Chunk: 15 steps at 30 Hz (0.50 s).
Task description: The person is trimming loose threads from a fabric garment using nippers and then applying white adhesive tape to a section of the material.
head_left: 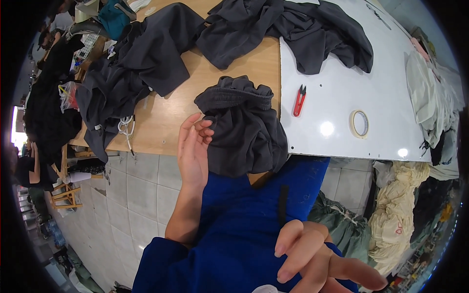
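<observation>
A dark grey garment with a gathered elastic waistband (249,132) lies bunched at the near edge of the wooden table, partly hanging over it. My left hand (194,146) is at its left side, fingers loosely curled and apart, the fingertips against the cloth. I see no clear grip on the fabric. Raised close to the camera at the lower right, my right hand (312,259) has its fingers spread and nothing in them. Red-handled thread snips (299,101) lie on the white tabletop to the right of the garment.
More dark grey garments (146,58) lie at the far left, and others (322,34) spread across the back. A roll of tape (360,124) rests on the white tabletop (332,146). White cord (127,128) hangs at the left edge. Cream cloth (395,215) is piled at lower right.
</observation>
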Motion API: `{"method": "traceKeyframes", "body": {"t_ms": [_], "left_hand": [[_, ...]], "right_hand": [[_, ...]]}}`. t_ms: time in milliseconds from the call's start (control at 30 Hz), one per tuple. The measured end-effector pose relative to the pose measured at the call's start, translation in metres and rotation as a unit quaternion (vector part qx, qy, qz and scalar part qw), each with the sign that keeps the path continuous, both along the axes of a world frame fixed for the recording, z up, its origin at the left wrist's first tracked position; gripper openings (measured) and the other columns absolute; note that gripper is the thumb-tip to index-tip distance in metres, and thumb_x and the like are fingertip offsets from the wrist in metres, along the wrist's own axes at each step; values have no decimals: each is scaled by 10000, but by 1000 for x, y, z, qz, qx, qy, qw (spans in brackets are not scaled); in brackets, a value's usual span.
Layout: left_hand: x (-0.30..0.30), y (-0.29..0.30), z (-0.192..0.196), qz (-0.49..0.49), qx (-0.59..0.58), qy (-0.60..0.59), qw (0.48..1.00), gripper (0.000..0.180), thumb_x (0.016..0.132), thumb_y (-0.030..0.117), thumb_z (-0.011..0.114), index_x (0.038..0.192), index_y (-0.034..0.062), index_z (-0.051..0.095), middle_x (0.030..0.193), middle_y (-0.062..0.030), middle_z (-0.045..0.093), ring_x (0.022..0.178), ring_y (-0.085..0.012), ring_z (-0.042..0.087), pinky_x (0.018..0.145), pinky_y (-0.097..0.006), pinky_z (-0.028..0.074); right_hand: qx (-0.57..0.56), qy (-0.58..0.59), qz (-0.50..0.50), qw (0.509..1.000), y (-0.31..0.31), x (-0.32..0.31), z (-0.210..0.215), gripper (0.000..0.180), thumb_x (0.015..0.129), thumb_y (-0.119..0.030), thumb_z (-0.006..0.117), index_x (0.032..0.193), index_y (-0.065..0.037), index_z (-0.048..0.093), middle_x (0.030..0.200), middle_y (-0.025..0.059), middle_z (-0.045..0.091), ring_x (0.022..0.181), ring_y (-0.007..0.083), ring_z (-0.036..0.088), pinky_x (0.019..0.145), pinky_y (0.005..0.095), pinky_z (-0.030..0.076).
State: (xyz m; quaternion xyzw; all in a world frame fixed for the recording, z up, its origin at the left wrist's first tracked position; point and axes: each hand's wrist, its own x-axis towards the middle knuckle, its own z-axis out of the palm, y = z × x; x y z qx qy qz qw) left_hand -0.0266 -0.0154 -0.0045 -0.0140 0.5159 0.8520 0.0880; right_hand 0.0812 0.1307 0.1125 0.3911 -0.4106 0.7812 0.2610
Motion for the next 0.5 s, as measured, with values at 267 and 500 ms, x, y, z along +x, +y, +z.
{"method": "traceKeyframes", "body": {"t_ms": [267, 500], "left_hand": [[0, -1, -4, 2, -6, 1, 1000, 335, 965, 197, 378, 1253, 42, 451, 1063, -87, 554, 907, -119, 485, 839, -252, 372], [-1, 5, 1, -6, -28, 18, 999, 376, 959, 221, 383, 1274, 18, 415, 1056, -80, 531, 899, -127, 485, 829, -261, 378]], "right_hand": [[40, -7, -12, 999, 9, 0, -8, 556, 939, -551, 298, 1433, -462, 60, 988, -83, 682, 984, 197, 424, 844, 352, 294], [8, -144, 161, 976, 15, -17, 8, 424, 883, -197, 593, 1180, 86, 486, 988, 200, 638, 738, 215, 616, 711, 290, 399]]}}
